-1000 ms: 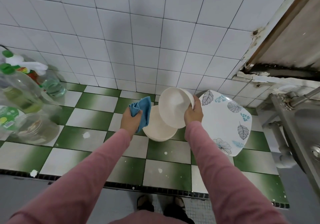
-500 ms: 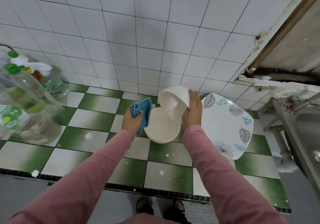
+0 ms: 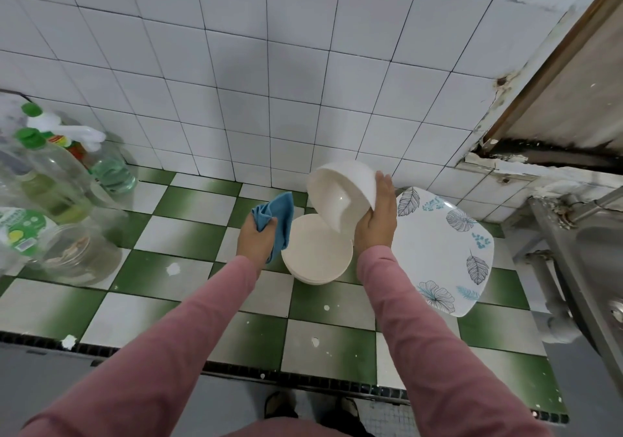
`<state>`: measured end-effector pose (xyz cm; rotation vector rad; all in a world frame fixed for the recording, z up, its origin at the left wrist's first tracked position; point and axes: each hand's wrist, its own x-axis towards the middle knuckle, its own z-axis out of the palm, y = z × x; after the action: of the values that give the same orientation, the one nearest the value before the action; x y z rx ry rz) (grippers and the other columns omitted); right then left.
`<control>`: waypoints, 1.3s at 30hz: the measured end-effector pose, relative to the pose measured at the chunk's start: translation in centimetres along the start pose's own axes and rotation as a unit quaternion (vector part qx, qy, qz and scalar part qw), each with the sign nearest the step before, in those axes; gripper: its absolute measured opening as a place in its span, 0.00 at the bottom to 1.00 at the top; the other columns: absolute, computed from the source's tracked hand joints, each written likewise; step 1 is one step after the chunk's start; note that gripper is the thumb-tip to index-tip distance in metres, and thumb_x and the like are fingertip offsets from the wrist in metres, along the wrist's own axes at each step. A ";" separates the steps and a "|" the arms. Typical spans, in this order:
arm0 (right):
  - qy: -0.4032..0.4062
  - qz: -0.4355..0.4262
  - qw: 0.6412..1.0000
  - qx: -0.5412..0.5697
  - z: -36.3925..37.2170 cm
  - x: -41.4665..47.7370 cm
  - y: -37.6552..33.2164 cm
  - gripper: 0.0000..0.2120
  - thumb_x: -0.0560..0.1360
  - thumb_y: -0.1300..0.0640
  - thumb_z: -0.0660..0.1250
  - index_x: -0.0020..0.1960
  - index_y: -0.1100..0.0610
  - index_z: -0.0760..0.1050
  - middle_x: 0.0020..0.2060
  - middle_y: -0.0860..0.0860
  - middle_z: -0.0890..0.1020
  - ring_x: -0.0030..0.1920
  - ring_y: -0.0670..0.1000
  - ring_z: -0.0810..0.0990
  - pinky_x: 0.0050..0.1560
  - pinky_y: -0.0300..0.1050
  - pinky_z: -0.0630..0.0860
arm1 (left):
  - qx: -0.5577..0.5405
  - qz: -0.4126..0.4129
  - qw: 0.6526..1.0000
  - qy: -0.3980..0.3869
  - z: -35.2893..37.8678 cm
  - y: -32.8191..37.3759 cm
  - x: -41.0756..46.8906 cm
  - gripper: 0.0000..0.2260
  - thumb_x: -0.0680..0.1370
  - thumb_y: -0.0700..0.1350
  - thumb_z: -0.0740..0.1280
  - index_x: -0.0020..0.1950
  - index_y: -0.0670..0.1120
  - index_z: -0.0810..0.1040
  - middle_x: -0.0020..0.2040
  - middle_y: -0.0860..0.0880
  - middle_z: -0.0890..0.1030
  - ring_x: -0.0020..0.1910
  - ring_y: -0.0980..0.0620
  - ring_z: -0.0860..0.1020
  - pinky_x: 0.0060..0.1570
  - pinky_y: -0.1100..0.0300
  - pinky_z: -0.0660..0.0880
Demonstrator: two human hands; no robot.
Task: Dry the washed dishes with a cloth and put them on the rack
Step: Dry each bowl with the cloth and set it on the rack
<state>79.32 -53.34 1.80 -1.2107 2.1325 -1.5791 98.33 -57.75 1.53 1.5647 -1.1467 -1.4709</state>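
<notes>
White round glossy bowl [image 3: 340,197] (ceramic or melamine, can't tell): in the air just above the stack of cream round bowls [image 3: 317,254], on the stack's wall side. It's tipped on edge, mouth facing left.

Right grip [image 3: 376,222] is closed on the bowl, fingers curled round the outer wall and base. One-handed hold, right of the stack.

Left grip [image 3: 257,239] sits just left of the stack, fist closed on a bunched blue microfibre cloth [image 3: 281,215]. Cloth and held bowl are apart, not touching.

Key relation: the bowl's mouth lies right of and slightly above the cloth, open side presented to it. So the left grip is nearest for the wipe. My read is cloth into the cavity next.

The stack rests on the green-and-white tiled counter [image 3: 188,234]. A square white leaf-print plate [image 3: 448,244] lies right of the stack, beside the right wrist.

No rack in view.

Risk, as a judgement: if the bowl is wet, the one-handed hold could slip and drop it onto the stack.
</notes>
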 end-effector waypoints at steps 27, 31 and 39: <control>-0.047 0.364 0.838 0.404 -3.3 3.3 -1.4 0.08 0.81 0.49 0.64 0.59 0.48 0.72 0.54 0.55 0.79 0.56 0.60 0.80 0.58 0.65 0.78 | 0.535 0.109 0.767 -0.337 9.5 7.7 -3.3 0.25 0.83 0.62 0.49 0.75 0.52 0.67 0.70 0.45 0.73 0.64 0.44 0.73 0.66 0.52 0.67; -0.053 0.327 0.853 0.404 -4.5 3.7 -1.2 0.12 0.80 0.49 0.66 0.62 0.49 0.75 0.59 0.54 0.81 0.55 0.56 0.81 0.58 0.58 0.79 | 0.736 0.176 0.603 -0.254 10.0 7.9 -2.8 0.26 0.84 0.56 0.44 0.81 0.51 0.46 0.81 0.48 0.48 0.80 0.46 0.48 0.76 0.49 0.48; -0.090 0.324 0.828 0.449 -4.7 3.5 -1.0 0.32 0.65 0.37 0.75 0.64 0.51 0.76 0.60 0.56 0.82 0.61 0.59 0.81 0.61 0.65 0.77 | 0.565 0.208 0.745 -0.288 13.2 8.2 -1.8 0.32 0.82 0.60 0.43 0.79 0.45 0.35 0.78 0.46 0.30 0.76 0.43 0.30 0.75 0.43 0.34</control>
<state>74.74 -52.67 5.53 -0.2510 1.1602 -1.6747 84.21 -58.05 8.15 1.3007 -2.9205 -0.9143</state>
